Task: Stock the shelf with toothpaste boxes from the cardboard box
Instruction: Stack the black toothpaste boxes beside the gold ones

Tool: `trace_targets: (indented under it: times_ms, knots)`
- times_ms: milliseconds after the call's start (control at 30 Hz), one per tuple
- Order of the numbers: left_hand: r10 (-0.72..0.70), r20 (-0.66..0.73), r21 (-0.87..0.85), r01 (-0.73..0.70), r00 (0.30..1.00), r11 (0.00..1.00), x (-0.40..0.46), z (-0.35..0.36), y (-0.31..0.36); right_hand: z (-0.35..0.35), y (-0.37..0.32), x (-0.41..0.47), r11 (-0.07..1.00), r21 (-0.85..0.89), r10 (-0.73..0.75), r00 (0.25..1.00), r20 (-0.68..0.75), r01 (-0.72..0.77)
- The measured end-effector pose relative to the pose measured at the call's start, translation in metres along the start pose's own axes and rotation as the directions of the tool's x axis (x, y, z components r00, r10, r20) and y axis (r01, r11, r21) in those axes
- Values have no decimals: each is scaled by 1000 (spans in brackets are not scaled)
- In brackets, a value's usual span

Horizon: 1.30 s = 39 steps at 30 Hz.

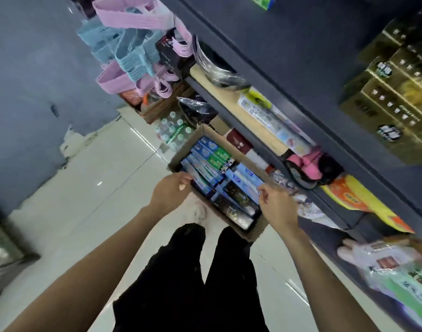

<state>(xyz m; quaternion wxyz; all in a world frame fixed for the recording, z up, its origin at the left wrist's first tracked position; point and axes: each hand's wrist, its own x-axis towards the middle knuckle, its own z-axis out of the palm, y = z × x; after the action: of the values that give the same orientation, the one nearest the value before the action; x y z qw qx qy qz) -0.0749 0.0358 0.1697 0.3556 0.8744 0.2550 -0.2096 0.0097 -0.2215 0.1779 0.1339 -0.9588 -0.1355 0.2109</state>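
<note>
Left hand (pixel 173 191) fingertips hidden behind cardboard box (pixel 175 161) rim, shelf goods (pixel 277 123) blurred

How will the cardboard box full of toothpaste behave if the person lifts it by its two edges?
The cardboard box looks packed tight with toothpaste boxes, so it is probably fairly heavy. Its thin open walls may bend where the left hand and right hand hold them. It should not roll, since its base looks flat.
</note>
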Motion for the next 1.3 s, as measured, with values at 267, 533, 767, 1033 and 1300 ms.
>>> trace_targets:
  times_ms: [267,533,767,1033,1300]
  knots:
    - [178,160,172,-205,971,964,78,67,-47,152,39,32,970,-112,242,925,294,-218]
    - [229,593,456,-556,772,695,159,195,-45,245,106,71,967,-210,201,938,281,-145]
    - [60,771,521,-682,634,513,190,265,-57,283,116,95,925,-373,167,957,239,-69]
    - [148,764,512,-729,628,454,190,222,-46,282,121,93,937,-347,135,957,256,-39]
    - [365,305,495,-474,880,729,185,120,-62,289,114,86,940,-341,100,968,229,-17]
